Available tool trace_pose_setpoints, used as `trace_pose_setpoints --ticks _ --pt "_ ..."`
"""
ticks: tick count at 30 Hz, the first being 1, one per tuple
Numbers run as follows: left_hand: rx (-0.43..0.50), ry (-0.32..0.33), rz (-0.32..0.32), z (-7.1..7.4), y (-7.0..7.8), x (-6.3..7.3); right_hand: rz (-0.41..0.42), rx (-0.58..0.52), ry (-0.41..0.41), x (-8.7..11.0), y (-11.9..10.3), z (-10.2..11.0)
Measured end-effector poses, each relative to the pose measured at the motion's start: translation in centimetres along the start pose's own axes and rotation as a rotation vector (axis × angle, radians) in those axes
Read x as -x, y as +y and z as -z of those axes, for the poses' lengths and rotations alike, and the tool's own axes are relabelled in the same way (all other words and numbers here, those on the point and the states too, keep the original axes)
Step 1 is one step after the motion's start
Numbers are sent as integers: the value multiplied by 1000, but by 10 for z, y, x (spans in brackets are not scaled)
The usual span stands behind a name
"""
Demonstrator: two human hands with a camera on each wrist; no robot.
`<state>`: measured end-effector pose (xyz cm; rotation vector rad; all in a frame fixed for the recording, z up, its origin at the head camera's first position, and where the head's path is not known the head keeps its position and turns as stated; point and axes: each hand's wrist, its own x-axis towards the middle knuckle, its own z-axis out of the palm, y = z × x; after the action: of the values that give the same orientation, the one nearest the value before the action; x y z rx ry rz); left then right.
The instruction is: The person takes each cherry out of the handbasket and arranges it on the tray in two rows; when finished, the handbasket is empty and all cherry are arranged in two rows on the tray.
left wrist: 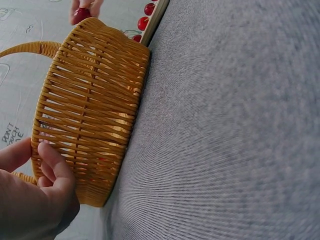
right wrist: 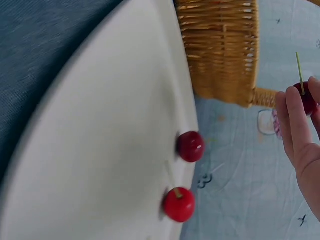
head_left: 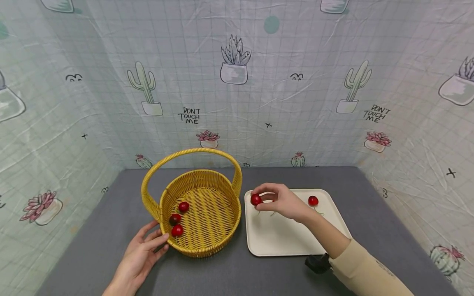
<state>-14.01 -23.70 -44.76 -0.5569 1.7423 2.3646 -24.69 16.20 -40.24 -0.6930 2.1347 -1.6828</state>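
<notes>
A cherry (head_left: pixel 256 200) is pinched by the right hand (head_left: pixel 284 202) above the tray (head_left: pixel 289 240), just right of the basket (head_left: pixel 201 251), whose near-left side is gripped by the left hand (head_left: pixel 142 250).

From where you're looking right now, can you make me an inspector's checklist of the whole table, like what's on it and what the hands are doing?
Surface: grey tabletop, with the basket left of the white tray.
Job's things: three cherries in the basket; at least two more cherries on the tray, partly hidden by the hand in the head view.
Clutter: a black object by the right sleeve; can't tell what it is.
Hands: left hand holds the basket's rim; right hand pinches a stemmed cherry.
Cables: nothing seen.
Surroundings: hanging sheets printed with potted plants and "DON'T TOUCH ME".
</notes>
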Motion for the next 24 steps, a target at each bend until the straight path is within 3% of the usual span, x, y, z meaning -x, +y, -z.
trace_pose_setpoints --ticks 7,24 --pt "6 1 -1 0 0 0 -69 10 21 6 20 8" --pt "6 8 10 1 0 -1 -86 162 30 13 48 8"
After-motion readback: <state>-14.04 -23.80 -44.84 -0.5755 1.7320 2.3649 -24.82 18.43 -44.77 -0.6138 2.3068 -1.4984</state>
